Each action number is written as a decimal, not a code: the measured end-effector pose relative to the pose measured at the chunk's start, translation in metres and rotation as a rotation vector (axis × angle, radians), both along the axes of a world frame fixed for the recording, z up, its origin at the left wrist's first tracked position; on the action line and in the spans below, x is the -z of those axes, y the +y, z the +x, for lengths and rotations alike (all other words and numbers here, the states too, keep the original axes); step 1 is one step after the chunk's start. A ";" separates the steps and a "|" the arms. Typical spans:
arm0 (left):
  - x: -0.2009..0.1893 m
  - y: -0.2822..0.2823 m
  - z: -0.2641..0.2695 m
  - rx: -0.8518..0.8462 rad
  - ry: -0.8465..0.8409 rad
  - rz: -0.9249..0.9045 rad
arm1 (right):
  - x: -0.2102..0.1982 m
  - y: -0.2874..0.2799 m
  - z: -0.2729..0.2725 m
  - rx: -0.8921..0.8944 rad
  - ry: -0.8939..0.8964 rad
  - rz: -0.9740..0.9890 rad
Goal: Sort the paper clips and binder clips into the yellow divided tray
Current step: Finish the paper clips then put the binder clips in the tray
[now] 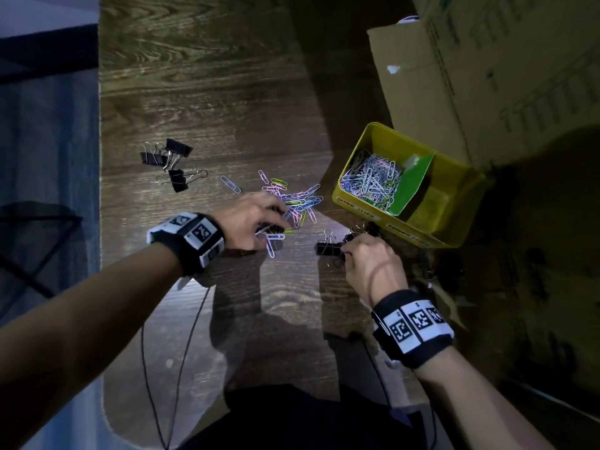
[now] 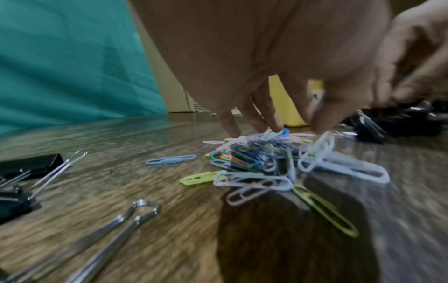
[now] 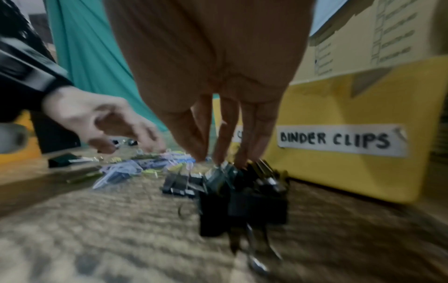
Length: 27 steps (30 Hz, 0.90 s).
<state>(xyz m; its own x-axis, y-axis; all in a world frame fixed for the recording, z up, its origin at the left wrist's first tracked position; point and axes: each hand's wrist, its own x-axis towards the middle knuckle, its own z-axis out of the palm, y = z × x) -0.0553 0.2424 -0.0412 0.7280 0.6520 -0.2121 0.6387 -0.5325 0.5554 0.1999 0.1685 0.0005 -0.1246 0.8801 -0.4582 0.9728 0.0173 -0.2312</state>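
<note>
Both hands are low over the wooden table (image 1: 194, 92), each at its own pile.
In the middle of the frame the left hand (image 1: 256, 219) closes bent fingers on the loose paper clips (image 1: 300, 203). The right hand (image 1: 370, 264), fingers together, pinches black binder clips (image 3: 242, 201) just beside the yellow tray (image 1: 461, 203) at the right. Three other binder clips (image 1: 168, 160) lie at the left.

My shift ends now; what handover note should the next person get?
Left hand grips loose paper clips on the table.
Right hand pinches binder clips beside the tray.
Done: one tray compartment holds many paper clips; the other looks empty.
To do: the loose pile, the held binder clips, and three far clips at the table's left.
</note>
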 end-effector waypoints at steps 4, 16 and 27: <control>0.001 0.032 0.013 -0.148 -0.029 -0.013 | 0.003 -0.009 -0.014 -0.009 -0.118 0.173; 0.034 -0.028 0.051 -0.049 0.280 0.121 | 0.037 -0.031 -0.002 -0.167 -0.054 0.207; 0.025 0.021 -0.004 -0.619 0.333 -0.008 | 0.029 0.024 -0.067 -0.238 0.231 0.104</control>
